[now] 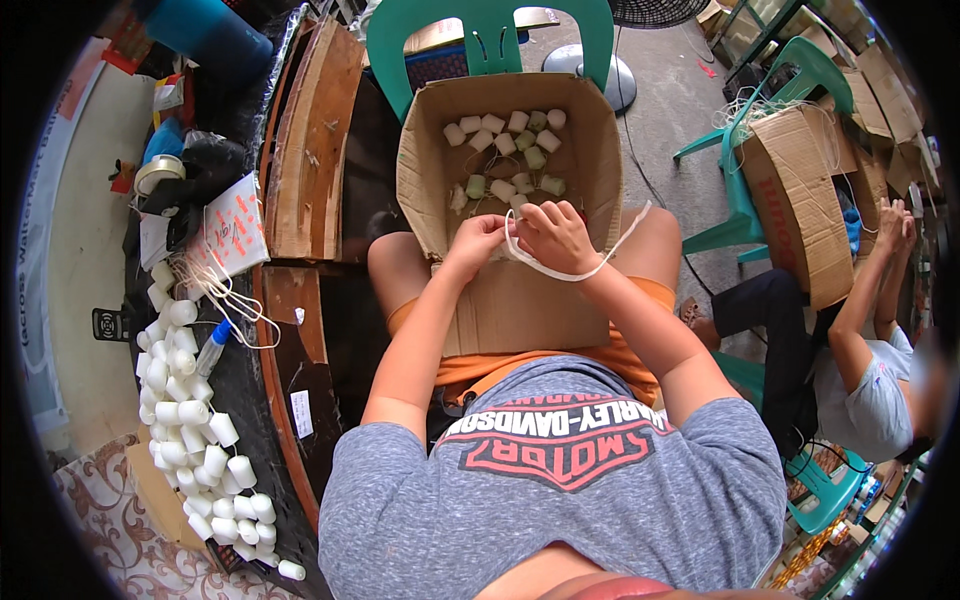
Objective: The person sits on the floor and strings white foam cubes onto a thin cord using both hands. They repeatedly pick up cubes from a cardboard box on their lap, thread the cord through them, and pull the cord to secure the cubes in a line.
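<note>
My left hand [478,243] and my right hand [553,236] meet over the near edge of an open cardboard box [425,215] standing between my knees. Both are closed on a white cord [625,238]. One loop of it hangs below my fingers, and a loose end sticks out past my right wrist. The left fingertips pinch the cord close to the right hand's curled fingers; whether a knot is there I cannot make out. Inside the box lie several short white cylinders [480,140] and pale green cylinders [476,186], some with thin string among them.
Many white cylinders [190,412] are heaped on the black-covered table to my left, beside a blue-capped marker [213,345], a bundle of cords [225,295] and a tape roll [158,175]. A green chair [490,40] stands behind the box. At right sits another person [865,370] near a second carton [800,200].
</note>
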Motion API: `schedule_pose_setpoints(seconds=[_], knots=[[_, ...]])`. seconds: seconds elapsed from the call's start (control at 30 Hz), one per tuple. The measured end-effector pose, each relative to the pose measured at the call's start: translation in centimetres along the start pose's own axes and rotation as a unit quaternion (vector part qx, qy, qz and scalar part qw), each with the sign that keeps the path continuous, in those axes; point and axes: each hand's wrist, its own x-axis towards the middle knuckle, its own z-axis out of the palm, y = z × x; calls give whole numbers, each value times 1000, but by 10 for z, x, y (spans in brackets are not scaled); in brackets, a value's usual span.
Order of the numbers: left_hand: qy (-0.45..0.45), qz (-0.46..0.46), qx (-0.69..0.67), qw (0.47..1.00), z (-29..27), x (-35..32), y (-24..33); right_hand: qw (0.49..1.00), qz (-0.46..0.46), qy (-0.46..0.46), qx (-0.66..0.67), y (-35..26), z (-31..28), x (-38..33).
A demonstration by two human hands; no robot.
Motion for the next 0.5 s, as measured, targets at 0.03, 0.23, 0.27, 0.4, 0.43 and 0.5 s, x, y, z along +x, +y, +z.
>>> schedule_pose_setpoints(seconds=[0.03, 0.23, 0.27, 0.4, 0.43, 0.5], knots=[[7, -5, 5, 1000, 3, 0, 1, 1000, 11, -1, 24, 1, 1, -1], [79, 68, 1, 995, 10, 2, -9, 991, 80, 1, 104, 0, 6, -1], [78, 64, 13, 995, 11, 2, -10, 989, 86, 5, 119, 0, 5, -1], [139, 129, 240, 952, 16, -5, -5, 990, 92, -2, 103, 1, 9, -2], [145, 145, 266, 942, 19, -8, -3, 989, 105, -7, 104, 0, 10, -2], [152, 159, 292, 931, 20, -9, -2, 986, 131, -16, 105, -3, 11, 0]])
